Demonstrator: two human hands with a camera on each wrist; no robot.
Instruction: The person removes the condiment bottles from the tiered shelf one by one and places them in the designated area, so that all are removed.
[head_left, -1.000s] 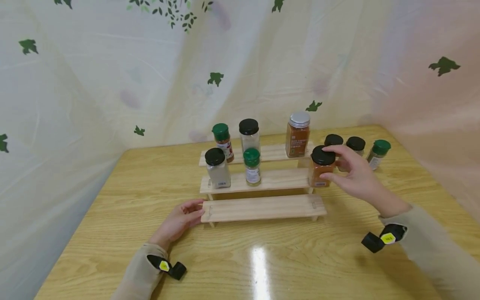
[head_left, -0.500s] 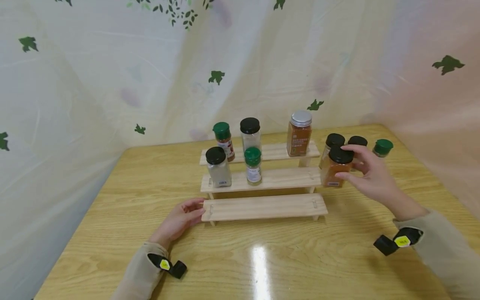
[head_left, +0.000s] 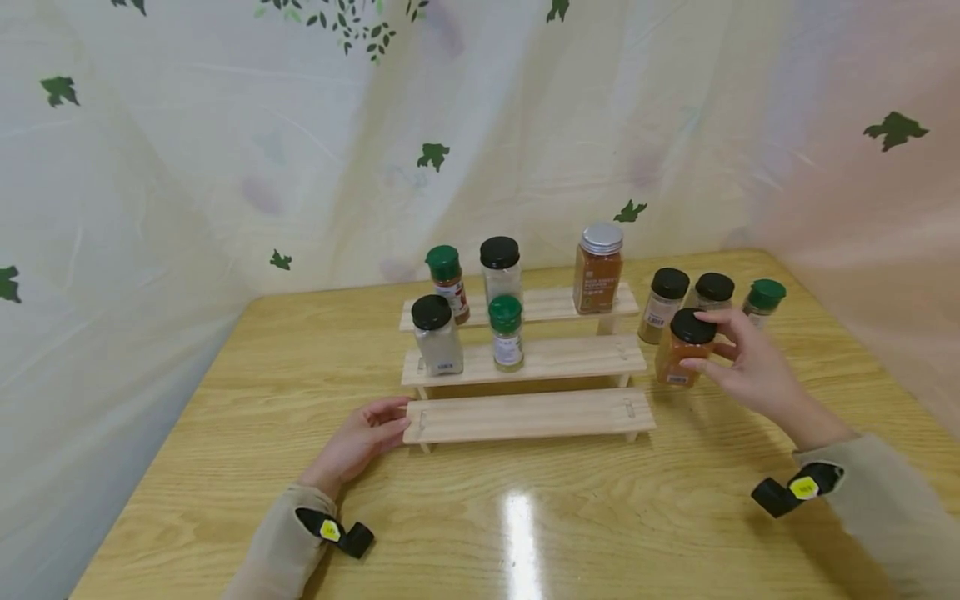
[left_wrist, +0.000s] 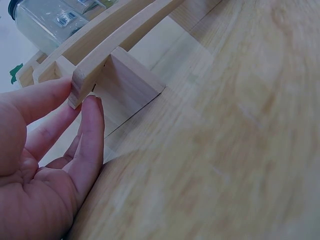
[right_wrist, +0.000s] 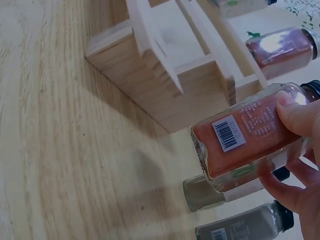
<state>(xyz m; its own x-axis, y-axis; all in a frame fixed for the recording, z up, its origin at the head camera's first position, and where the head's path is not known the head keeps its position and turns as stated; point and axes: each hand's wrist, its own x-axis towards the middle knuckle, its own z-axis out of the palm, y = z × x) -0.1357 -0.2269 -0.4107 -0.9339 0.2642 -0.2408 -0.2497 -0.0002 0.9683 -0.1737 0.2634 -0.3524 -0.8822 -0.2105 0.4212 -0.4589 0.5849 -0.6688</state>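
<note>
My right hand grips a black-lidded spice jar of orange-red powder, thumb on one side and fingers on the other. The jar is nearly upright, off the rack's right end, and seems held above the table. In the right wrist view its barcode label shows. My left hand pinches the left end of the lowest board of a three-tier wooden spice rack. In the left wrist view, the thumb and fingers meet that board end.
On the middle tier stand a black-lidded jar and a green-capped jar. The top tier bears three jars, including a silver-lidded red one. Right of the rack, two black-lidded jars and a green-capped jar stand on the table.
My right hand has carried the orange-red jar rightward from the middle tier's right end, then slightly down. My left hand has stayed at the rack.
</note>
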